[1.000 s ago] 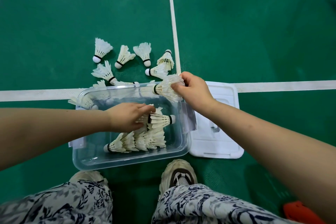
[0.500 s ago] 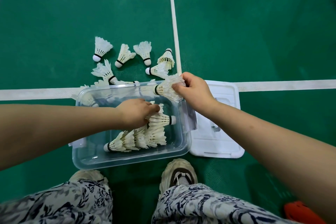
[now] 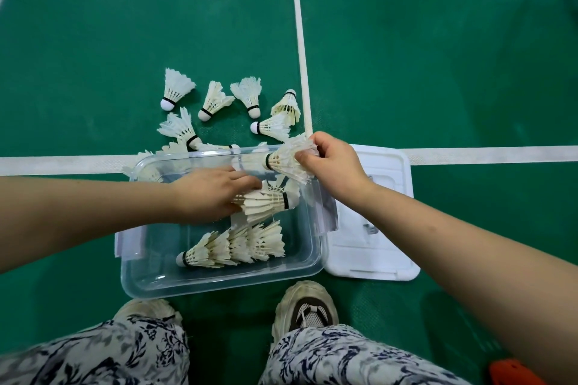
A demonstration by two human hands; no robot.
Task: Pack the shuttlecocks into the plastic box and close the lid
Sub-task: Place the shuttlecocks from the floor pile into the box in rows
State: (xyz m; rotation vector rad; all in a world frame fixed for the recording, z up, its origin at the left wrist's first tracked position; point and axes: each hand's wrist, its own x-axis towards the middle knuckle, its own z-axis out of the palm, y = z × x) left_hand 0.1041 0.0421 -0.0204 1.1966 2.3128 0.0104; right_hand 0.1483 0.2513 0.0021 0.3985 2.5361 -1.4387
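A clear plastic box [image 3: 219, 283] sits open on the green court floor between my feet. Inside lies a nested row of shuttlecocks [image 3: 234, 248], and above it a second stack [image 3: 269, 201] that my left hand [image 3: 206, 195] grips by the feathers. My right hand [image 3: 331, 166] pinches the feather skirt of one shuttlecock [image 3: 286, 161] over the box's far right corner. Several loose shuttlecocks [image 3: 212, 100] lie on the floor beyond the box. The white lid [image 3: 375, 247] lies flat to the right of the box.
White court lines [image 3: 300, 40] cross just behind the box. My two shoes [image 3: 308, 309] stand close to the box's near edge. An orange object [image 3: 513, 373] shows at the bottom right corner.
My left hand has slid rightward inside the box along the upper stack of shuttlecocks. My right hand has stayed at the far right corner with its shuttlecock.
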